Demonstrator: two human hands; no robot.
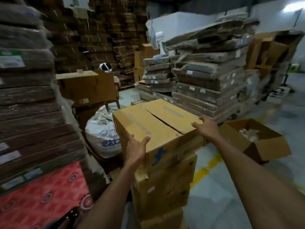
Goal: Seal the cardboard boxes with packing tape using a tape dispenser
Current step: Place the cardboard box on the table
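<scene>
A cardboard box (158,123) sits on top of a stack of similar boxes (163,184) in front of me. Its top flaps are folded down, with a dark untaped seam running diagonally across the top. My left hand (137,150) grips the near left corner, thumb over the top edge and palm against the side. My right hand (207,128) holds the right top edge, fingers spread over the flap. No tape dispenser is in view.
An open box (264,147) with contents stands on the floor at right. A white sack (102,134) leans left of the stack. Tall piles of flattened cardboard (29,96) rise at left and wrapped piles (206,76) behind. A yellow floor line (203,171) runs under my right arm.
</scene>
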